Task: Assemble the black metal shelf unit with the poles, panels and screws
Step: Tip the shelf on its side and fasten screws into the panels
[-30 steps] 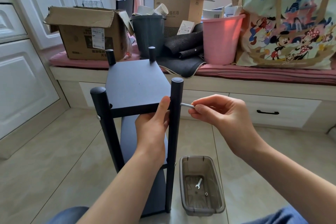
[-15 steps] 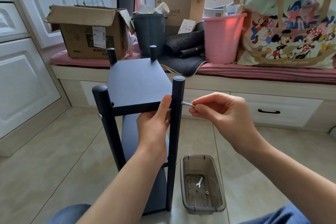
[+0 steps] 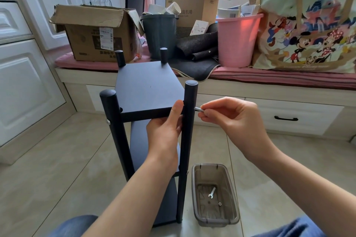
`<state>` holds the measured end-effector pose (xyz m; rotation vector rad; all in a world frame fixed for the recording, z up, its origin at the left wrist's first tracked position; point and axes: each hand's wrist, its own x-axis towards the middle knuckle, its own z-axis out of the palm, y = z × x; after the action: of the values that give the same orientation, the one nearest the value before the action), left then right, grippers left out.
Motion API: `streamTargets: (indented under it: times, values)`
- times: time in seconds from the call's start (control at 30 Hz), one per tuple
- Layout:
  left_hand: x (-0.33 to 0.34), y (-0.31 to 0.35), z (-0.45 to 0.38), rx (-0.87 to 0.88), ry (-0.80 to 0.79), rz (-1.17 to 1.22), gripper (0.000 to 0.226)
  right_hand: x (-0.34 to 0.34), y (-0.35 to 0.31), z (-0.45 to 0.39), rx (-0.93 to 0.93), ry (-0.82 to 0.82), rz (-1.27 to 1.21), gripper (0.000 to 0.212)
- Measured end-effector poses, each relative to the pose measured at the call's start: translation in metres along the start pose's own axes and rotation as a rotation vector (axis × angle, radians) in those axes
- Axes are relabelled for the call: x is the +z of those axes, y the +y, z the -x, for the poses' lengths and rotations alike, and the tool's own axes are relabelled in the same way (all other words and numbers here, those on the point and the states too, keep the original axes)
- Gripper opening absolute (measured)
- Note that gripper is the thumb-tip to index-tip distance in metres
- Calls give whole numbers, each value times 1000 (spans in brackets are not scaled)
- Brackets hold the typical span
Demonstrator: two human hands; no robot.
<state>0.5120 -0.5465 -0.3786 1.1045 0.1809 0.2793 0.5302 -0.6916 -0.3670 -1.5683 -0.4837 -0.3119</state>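
Shelf unit: the black metal shelf unit (image 3: pixel 148 90) is seen standing upright on the tiled floor (image 3: pixel 57 159), in front of the window seat (image 3: pixel 269 90); three panels are seen between four poles.
Top panel: the top panel (image 3: pixel 148 86) is placed just below the pole tops; its near edge is held by the left hand.
Left hand: the left hand (image 3: pixel 163 131) is curled around the near edge of the top panel, thumb on the upper side, beside the near right pole (image 3: pixel 187 131).
Right hand: a silver screw (image 3: pixel 198 109) is pinched by the fingers (image 3: pixel 210 110) of the right hand (image 3: pixel 231 119); the other fingers are bent loosely.
Screw: its tip is touching the right side of the near right pole, at the height of the top panel.
Near left pole: a screw head (image 3: pixel 108 121) is visible on the near left pole (image 3: pixel 115 131), at the same height.
Tray: a clear brown plastic tray (image 3: pixel 232 204) is placed on the floor just right of the shelf unit; a small wrench (image 3: pixel 212 192) and a small round part (image 3: pixel 219 203) are lying in it.
Window seat: cardboard boxes (image 3: pixel 96 32), a dark bin (image 3: pixel 159 34), a pink bucket (image 3: pixel 237 40) and a printed bag (image 3: pixel 308 25) are kept on it.
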Motion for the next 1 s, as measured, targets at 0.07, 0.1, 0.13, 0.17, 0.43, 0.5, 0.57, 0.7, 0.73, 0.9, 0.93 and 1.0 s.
streamTargets:
  times: [0.07, 0.1, 0.13, 0.17, 0.43, 0.5, 0.57, 0.7, 0.73, 0.9, 0.93, 1.0]
  values:
    - [0, 0, 1, -1, 0, -1, 8, 1, 0, 0, -9, 1, 6, 11]
    - [0, 0, 1, -1, 2, 0, 7, 1, 0, -1, -13, 4, 6, 10]
    - [1, 0, 1, 0, 4, 1, 6, 2, 0, -1, -15, 7, 6, 9]
    - [1, 0, 1, 0, 7, 2, 8, 1, 0, -1, -16, 8, 8, 9]
    - [1, 0, 1, 2, 1, -4, 11, 4, 1, 2, -27, -15, 51, 11]
    - [1, 0, 1, 2, 2, -6, 8, 5, 1, 1, -29, -13, 50, 11]
    - [1, 1, 2, 6, 0, -8, 8, 5, 1, 0, -28, -9, 47, 11]
    - [1, 0, 1, 8, -10, -14, 7, 7, 2, -1, -16, -7, 22, 11]
    - [1, 0, 1, 6, -10, -14, 7, 7, 2, -1, -19, -11, 26, 11]
    - [1, 0, 1, 7, -14, 5, 9, 6, 1, -1, -20, -12, 17, 11]
    - [1, 0, 1, 7, -11, 4, 10, 6, 1, -1, -19, -13, 20, 11]
    - [1, 0, 1, 6, -6, 4, 11, 7, 1, -1, -15, -12, 19, 11]
